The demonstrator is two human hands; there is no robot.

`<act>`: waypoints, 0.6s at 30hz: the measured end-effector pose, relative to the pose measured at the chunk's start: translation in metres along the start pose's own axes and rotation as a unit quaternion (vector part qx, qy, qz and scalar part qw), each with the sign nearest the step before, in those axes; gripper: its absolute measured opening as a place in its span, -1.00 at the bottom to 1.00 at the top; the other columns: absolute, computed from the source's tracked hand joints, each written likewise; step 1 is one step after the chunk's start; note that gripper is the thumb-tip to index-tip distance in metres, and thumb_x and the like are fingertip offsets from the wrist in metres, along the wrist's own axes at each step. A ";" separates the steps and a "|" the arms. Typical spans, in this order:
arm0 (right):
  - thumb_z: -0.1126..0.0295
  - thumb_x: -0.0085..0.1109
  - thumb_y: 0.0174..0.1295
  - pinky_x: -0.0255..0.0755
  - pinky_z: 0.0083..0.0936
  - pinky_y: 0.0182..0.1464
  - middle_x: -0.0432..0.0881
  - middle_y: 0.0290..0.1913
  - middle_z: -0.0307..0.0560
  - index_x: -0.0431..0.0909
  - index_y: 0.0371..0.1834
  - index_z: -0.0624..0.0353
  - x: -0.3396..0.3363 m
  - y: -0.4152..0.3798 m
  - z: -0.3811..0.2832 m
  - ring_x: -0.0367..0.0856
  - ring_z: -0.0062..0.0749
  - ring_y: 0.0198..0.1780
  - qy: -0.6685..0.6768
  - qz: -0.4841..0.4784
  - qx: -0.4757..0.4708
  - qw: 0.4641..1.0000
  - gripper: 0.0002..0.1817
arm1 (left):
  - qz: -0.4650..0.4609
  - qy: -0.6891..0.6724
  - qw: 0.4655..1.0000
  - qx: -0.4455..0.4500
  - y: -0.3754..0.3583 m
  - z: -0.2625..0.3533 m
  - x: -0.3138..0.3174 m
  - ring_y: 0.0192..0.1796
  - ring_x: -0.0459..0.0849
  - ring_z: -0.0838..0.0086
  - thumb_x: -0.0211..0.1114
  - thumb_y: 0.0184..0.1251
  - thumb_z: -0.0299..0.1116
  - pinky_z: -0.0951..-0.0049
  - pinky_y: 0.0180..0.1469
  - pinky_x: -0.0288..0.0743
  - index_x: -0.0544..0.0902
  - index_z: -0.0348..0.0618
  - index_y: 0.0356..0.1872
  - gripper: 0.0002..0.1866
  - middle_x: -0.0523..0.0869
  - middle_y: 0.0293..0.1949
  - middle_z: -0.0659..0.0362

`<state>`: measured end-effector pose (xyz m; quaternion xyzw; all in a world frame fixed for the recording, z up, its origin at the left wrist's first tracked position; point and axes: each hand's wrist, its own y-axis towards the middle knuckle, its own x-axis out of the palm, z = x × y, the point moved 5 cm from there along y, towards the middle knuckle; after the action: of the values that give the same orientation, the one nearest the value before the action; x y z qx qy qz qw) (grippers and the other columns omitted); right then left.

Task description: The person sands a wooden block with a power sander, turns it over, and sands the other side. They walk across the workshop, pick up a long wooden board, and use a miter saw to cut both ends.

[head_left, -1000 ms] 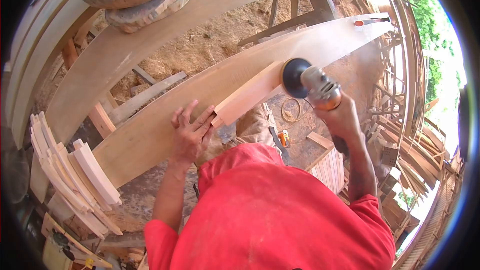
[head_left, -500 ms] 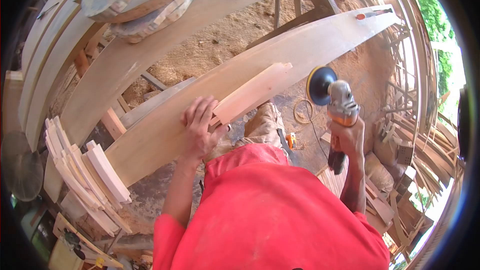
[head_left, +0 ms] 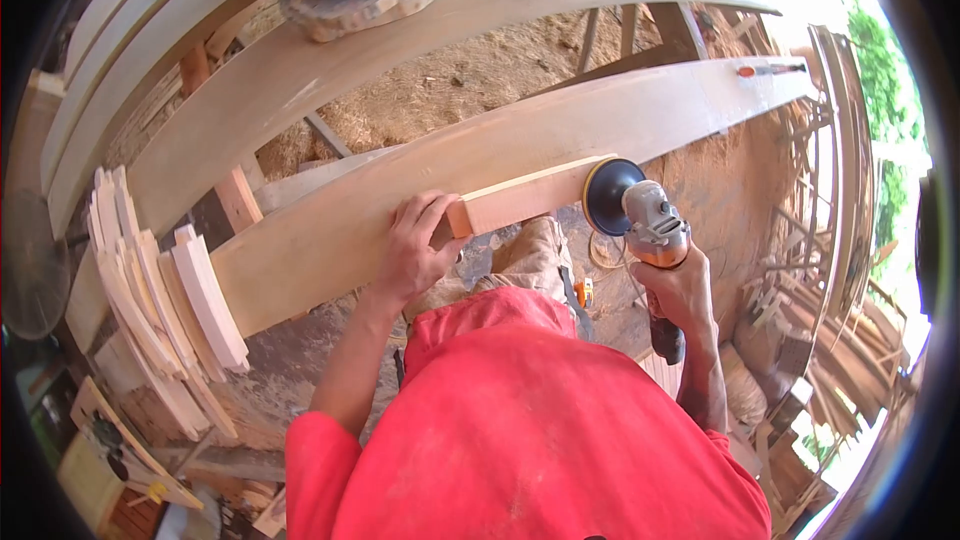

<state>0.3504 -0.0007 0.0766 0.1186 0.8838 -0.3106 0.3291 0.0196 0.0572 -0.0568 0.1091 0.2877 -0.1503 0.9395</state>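
My left hand point(head_left: 418, 245) grips the near end of a short wooden strip point(head_left: 530, 198), thumb below and fingers over its end. The strip rests along the front edge of a long, slightly curved plank point(head_left: 340, 230). In my right hand point(head_left: 677, 285) is an angle grinder point(head_left: 655, 225) fitted with a round black sanding pad point(head_left: 612, 195). The pad stands tilted on its edge, right at the strip's far end.
Several pale wooden strips point(head_left: 165, 310) lie stacked across the plank's left end. An orange-handled tool point(head_left: 765, 70) lies at its right tip. Beyond are a second long board point(head_left: 330, 50) with thick round wood slabs point(head_left: 375, 0) and sawdust-covered ground point(head_left: 440, 80). Scrap wood point(head_left: 860, 340) is piled at right.
The grinder has moved left and down, bringing its pad to the strip's far end. The strip has been turned, showing its side face, and my left hand has shifted at its end.
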 end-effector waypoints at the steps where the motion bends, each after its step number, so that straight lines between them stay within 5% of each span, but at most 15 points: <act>1: 0.39 0.47 -0.06 0.54 -0.49 -0.24 0.72 -0.36 -0.12 0.65 -0.08 0.33 0.003 0.003 -0.006 0.63 -0.58 -0.34 -0.028 -0.020 0.008 0.999 -0.56 | -0.010 -0.002 1.000 -0.005 0.001 0.000 -0.001 0.24 0.57 0.12 0.59 0.07 -0.29 0.13 0.34 0.36 0.58 -0.11 0.24 -0.35 0.63 0.16 0.08; 9: 0.33 0.58 -0.04 0.61 -0.35 -0.09 0.79 -0.27 0.09 0.63 -0.03 0.27 0.046 -0.002 -0.061 0.82 -0.21 -0.19 -0.156 -0.096 -0.114 0.976 -0.50 | -0.006 0.009 1.000 -0.010 0.003 0.000 -0.003 0.21 0.59 0.20 0.54 0.10 -0.30 0.18 0.28 0.40 0.59 -0.09 0.19 -0.42 0.64 0.13 0.14; 18: 0.26 0.57 -0.03 0.62 -0.19 -0.12 0.76 -0.27 0.17 0.62 0.01 0.24 0.080 -0.006 -0.091 0.78 0.14 -0.16 -0.203 -0.155 -0.173 0.951 -0.47 | 0.009 -0.021 0.999 -0.026 0.002 -0.002 0.001 0.19 0.60 0.17 0.58 -0.04 -0.39 0.17 0.28 0.41 0.61 -0.09 0.14 -0.39 0.66 0.09 0.13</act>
<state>0.2415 0.0521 0.0810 -0.1442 0.8462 -0.2175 0.4645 0.0200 0.0596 -0.0585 0.0836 0.2706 -0.1369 0.9492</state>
